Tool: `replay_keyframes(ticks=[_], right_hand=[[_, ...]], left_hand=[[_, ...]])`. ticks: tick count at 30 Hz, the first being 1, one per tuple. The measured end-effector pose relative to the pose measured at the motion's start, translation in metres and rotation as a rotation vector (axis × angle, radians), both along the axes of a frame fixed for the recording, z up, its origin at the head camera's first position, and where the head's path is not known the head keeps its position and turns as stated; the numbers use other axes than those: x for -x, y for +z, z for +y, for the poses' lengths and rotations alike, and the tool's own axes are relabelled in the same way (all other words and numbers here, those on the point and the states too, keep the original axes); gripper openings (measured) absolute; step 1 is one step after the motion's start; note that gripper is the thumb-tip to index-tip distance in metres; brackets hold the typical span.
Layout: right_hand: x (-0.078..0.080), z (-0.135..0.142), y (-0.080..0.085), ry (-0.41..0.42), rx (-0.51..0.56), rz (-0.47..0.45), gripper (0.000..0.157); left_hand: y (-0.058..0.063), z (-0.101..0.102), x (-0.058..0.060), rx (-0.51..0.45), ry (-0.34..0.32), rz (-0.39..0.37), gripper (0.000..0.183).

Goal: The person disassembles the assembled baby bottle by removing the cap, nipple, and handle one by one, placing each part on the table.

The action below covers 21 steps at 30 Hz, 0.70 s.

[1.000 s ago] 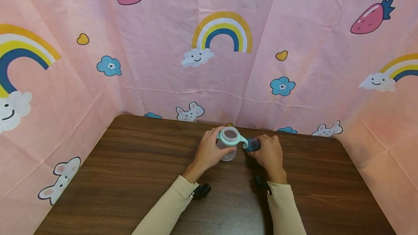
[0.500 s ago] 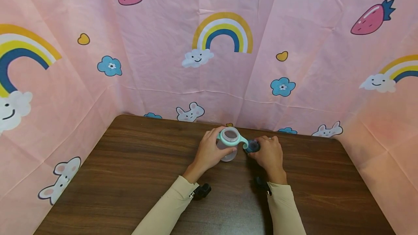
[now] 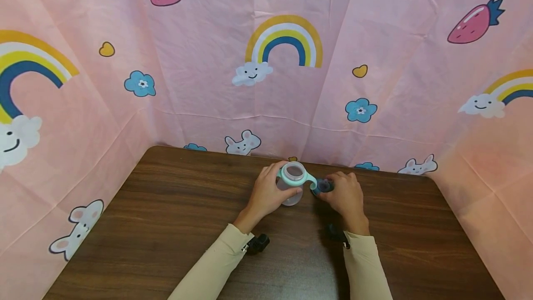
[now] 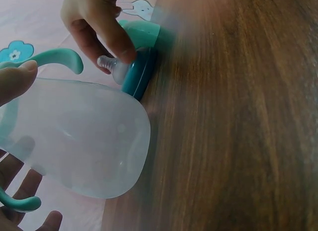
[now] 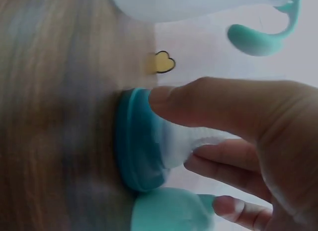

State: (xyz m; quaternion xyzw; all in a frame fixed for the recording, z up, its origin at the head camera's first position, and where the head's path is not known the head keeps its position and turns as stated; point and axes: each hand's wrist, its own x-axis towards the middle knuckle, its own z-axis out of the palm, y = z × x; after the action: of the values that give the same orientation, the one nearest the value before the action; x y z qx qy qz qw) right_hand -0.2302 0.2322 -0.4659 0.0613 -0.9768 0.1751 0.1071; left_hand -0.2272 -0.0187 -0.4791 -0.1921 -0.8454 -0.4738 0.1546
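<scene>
My left hand [image 3: 270, 191] grips a translucent baby bottle [image 4: 84, 136] that has two mint handles [image 4: 57, 57]. The bottle stands upright with its mouth uncovered, and one handle curls out toward the right. Beside it, my right hand [image 3: 345, 193] has its thumb and fingers at a dark teal collar with a clear nipple [image 5: 141, 141], pinching it low on the table. The nipple points up. A mint cap [image 5: 171, 211] sits right next to the collar; in the head view my right hand mostly hides it.
The brown wooden table [image 3: 166, 244] lies under both hands, its back edge just beyond the bottle. Pink printed cloth [image 3: 287, 101] hangs behind and along both sides. A small black camera [image 3: 258, 243] is strapped at my left wrist.
My right hand and forearm have shifted slightly to the right over the last half second, still at the nipple collar. The left hand and bottle have stayed in place.
</scene>
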Motion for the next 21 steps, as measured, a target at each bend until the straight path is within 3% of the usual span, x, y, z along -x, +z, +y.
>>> replay_keyframes(ticks=[7,14,21], right_hand=[[-0.005,0.001,0.019,0.049,0.146,-0.053,0.051],[-0.012,-0.007,0.042,0.197,0.256,-0.022,0.044],[-0.014,-0.018,0.04,0.287,0.295,0.011,0.03]], left_hand=[[0.0,0.0,0.0,-0.002,-0.002,0.012,0.08],[0.001,0.001,0.001,0.005,0.005,0.016,0.08],[0.001,0.0,0.0,0.01,0.004,0.017,0.08]])
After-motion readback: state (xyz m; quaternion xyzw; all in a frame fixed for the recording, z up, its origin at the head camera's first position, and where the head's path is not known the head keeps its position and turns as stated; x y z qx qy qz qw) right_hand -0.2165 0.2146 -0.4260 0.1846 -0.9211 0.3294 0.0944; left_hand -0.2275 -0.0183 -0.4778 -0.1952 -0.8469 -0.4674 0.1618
